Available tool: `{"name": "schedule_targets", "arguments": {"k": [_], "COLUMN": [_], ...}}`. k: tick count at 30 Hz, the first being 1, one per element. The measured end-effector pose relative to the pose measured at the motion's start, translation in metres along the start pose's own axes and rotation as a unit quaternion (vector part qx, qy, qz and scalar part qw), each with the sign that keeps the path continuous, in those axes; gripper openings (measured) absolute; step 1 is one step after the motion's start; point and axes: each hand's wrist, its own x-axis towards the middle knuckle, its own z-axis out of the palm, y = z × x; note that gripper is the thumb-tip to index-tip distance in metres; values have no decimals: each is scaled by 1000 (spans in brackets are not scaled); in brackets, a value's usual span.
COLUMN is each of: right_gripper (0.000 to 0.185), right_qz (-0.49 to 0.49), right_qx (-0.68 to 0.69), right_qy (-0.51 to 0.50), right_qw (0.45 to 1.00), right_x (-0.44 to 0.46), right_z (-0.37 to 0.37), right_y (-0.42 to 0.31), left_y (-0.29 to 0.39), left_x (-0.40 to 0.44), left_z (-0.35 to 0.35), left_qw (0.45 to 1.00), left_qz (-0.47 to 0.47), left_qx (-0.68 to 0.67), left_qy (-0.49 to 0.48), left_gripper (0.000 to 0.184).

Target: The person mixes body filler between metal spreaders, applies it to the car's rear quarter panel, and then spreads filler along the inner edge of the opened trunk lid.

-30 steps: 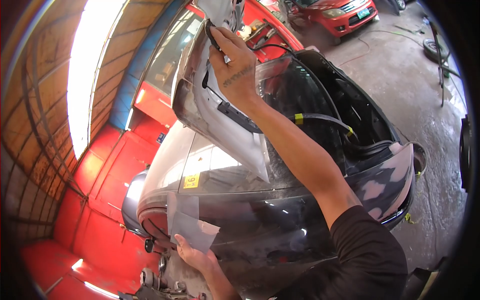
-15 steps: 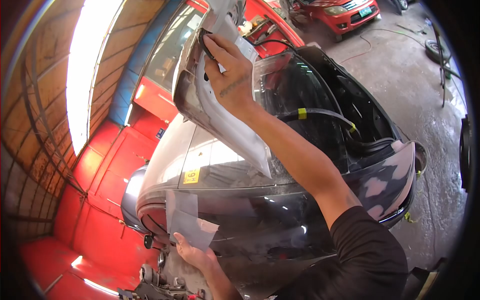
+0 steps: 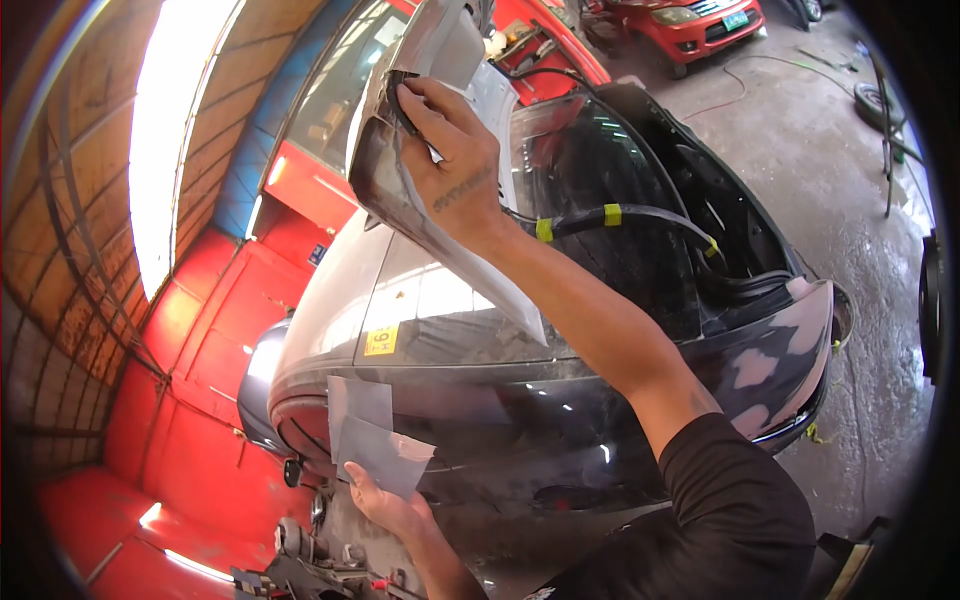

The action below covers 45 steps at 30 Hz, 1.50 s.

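My right hand (image 3: 452, 165) is at the upper middle, its fingers closed on a thin dark pad (image 3: 402, 104) pressed to the edge of a raised grey-and-white panel (image 3: 450, 262). The panel's lower edge is dark and worn, and its pointed end hangs over the car's glass. At the lower left, my left hand (image 3: 385, 502) pinches overlapping grey sheets (image 3: 382, 455), one with a torn, pale edge. Behind both hands lies a dark car (image 3: 500, 425) with a yellow sticker (image 3: 381, 340) on its glass.
A black hose (image 3: 655, 218) with yellow tape crosses the car's rear opening. Metal parts (image 3: 330, 570) lie at the bottom left beside a red wall (image 3: 215, 370). A red vehicle (image 3: 690, 28) and a tire (image 3: 872, 104) are at the upper right.
My right hand has slid a little down and left along the panel's edge with the pad. My left hand with the sheets has barely moved. More yellow tape shows on the hose.
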Motion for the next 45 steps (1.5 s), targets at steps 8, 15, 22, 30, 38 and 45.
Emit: {"name": "schedule_targets", "arguments": {"k": [8, 15, 22, 30, 38, 45], "right_gripper": [45, 42, 31, 28, 35, 34], "right_qz": [10, -20, 79, 172, 93, 59], "right_qx": [-6, -7, 21, 104, 25, 6], "right_qy": [-30, -67, -47, 17, 44, 58], "right_qw": [999, 998, 996, 979, 994, 997], "right_x": [-18, -24, -10, 45, 60, 64], "right_z": [2, -12, -50, -46, -35, -22], "right_y": [-4, -9, -12, 8, 14, 14], "left_y": [-1, 0, 0, -1, -1, -2], "left_x": [2, 2, -6, -7, -6, -4], "left_z": [-3, 9, 24, 28, 23, 14], "left_qw": [1000, 1000, 1000, 1000, 1000, 1000], "left_qz": [-3, -5, -8, -1, -4, 0], "left_qx": [-3, -13, -4, -20, -24, -16], "left_qy": [13, 6, 7, -4, -14, -14], "left_gripper": [53, 52, 52, 52, 52, 52]}}
